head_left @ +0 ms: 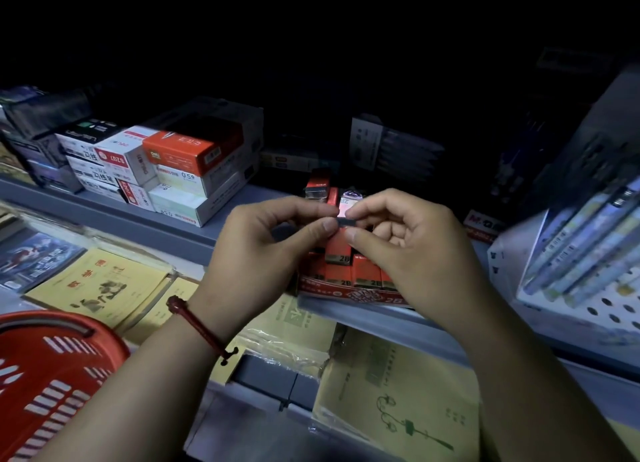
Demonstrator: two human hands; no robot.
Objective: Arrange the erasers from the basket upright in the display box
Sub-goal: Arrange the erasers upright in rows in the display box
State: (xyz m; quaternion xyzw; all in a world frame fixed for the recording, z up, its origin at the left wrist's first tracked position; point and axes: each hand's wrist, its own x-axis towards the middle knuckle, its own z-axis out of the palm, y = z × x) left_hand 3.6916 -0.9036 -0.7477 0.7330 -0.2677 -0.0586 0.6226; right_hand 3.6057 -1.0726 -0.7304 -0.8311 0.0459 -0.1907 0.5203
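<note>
1. Nearest the lens, lower left: red slotted plastic basket (31,361); its contents are out of view.
2. Left hand (256,250), red cord bracelet (197,323) on the wrist, and right hand (408,240) meet at frame centre.
3. Both hold one small dark-edged eraser (347,222) level in the air. Left thumb and forefinger pinch its left end, and right thumb and forefinger pinch its right end. My other right fingers (388,231) are curled toward the palm.
4. Held eraser is directly above the red cardboard display box (346,293), apart from the row inside.
5. Box sits at the front edge of the grey metal shelf (363,311) and holds red-sleeved erasers marked 2B (363,274), standing upright, packed side by side.
6. Left on the same shelf: stacked white and orange stationery cartons (180,153).
7. Below the shelf: yellow exercise books (100,281) lying flat.
</note>
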